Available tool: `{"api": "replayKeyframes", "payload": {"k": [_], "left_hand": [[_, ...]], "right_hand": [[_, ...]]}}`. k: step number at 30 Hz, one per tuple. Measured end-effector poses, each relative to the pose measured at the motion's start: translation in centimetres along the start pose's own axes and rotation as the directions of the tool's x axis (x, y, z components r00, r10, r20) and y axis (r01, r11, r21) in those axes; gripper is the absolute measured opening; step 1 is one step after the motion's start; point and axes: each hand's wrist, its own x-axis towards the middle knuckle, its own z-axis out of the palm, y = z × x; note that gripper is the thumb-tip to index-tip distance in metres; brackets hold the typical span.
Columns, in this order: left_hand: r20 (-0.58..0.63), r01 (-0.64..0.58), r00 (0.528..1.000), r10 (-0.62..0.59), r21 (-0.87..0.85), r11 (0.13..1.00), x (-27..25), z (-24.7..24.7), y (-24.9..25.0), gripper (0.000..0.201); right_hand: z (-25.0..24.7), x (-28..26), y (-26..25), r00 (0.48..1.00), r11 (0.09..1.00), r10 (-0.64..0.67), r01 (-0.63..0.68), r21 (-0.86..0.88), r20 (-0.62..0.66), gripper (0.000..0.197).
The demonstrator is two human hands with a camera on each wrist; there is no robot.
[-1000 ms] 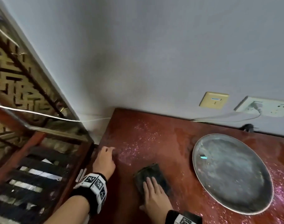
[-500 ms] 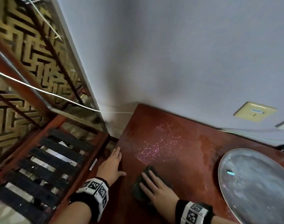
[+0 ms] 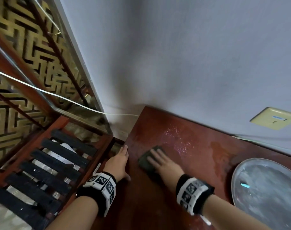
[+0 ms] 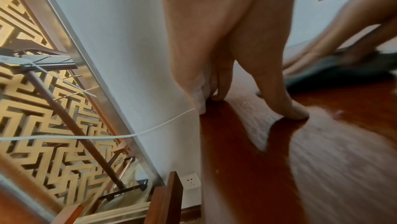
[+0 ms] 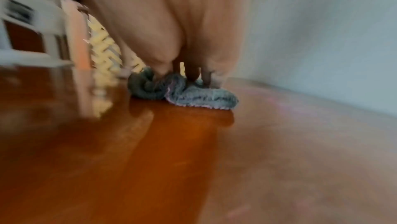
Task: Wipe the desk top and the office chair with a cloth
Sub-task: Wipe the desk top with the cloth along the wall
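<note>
A dark grey-green cloth (image 3: 145,161) lies bunched on the red-brown desk top (image 3: 191,163), near its left edge. My right hand (image 3: 161,161) presses flat on the cloth with straight fingers; in the right wrist view the cloth (image 5: 193,95) shows folded under the fingertips (image 5: 193,74). My left hand (image 3: 120,161) rests along the desk's left edge, fingers straight, thumb on the top. In the left wrist view the left hand (image 4: 225,91) touches the desk (image 4: 322,159) with its fingertips. Glittery specks (image 3: 179,138) lie on the desk beyond the cloth. No office chair is in view.
A round metal tray (image 3: 265,193) sits on the desk at right. The wall (image 3: 191,63) runs along the desk's far edge, with a yellow switch plate (image 3: 272,118). Left of the desk stand a slatted wooden frame (image 3: 58,163) and a white cable (image 3: 58,97).
The right hand has slid the cloth left and away toward the glittery patch. The left hand has straightened and shifted along the desk's left edge. The head view has turned left.
</note>
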Motion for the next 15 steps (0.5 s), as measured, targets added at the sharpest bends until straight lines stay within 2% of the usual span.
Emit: {"api": "replayKeyframes", "payload": {"k": [2, 3, 6, 8, 9, 10, 11, 13, 15], "left_hand": [[0.005, 0.009, 1.000, -0.009, 0.004, 1.000, 0.1, -0.1, 0.1, 0.115], [0.006, 0.014, 1.000, -0.014, 0.006, 1.000, 0.2, -0.1, 0.1, 0.118], [0.017, 0.025, 1.000, -0.025, -0.008, 1.000, 0.4, -0.2, 0.0, 0.121], [0.003, -0.003, 1.000, 0.003, 0.016, 1.000, 0.5, -0.4, 0.2, 0.109], [-0.005, -0.020, 1.000, 0.020, 0.021, 1.000, 0.5, -0.4, 0.1, 0.105], [0.000, -0.028, 1.000, 0.028, 0.016, 0.999, 0.5, -0.4, 0.1, 0.105], [0.010, -0.027, 1.000, 0.027, 0.002, 1.000, 0.5, -0.4, 0.1, 0.109], [0.024, -0.024, 0.999, 0.025, -0.024, 0.999, 0.4, -0.3, 0.0, 0.114], [0.017, -0.024, 1.000, 0.025, -0.028, 0.999, 0.4, -0.3, 0.1, 0.115]], "right_hand": [[-1.4, 1.8, 2.7, 0.993, 0.984, 0.101, -0.108, -0.140, -0.056, 0.057], [-1.5, 2.4, 2.9, 0.994, 0.991, 0.075, -0.083, -0.107, -0.078, 0.055], [0.2, 1.4, -0.3, 0.982, 0.975, -0.161, 0.173, -0.140, 0.096, 0.052], [0.4, -0.3, -2.5, 0.956, 0.942, -0.289, 0.294, -0.162, 0.052, 0.046], [0.3, -0.4, -2.5, 0.939, 0.933, -0.342, 0.342, -0.111, 0.027, 0.047], [-0.5, -0.1, -1.8, 0.925, 0.915, -0.378, 0.380, -0.135, 0.042, 0.051], [-1.8, 0.8, -0.5, 0.936, 0.917, -0.341, 0.352, -0.188, 0.091, 0.055], [-3.8, 3.1, 1.8, 0.981, 0.951, -0.195, 0.193, -0.240, 0.016, 0.049], [-4.2, 4.6, 2.0, 0.988, 0.953, -0.152, 0.157, -0.260, 0.038, 0.043]]}}
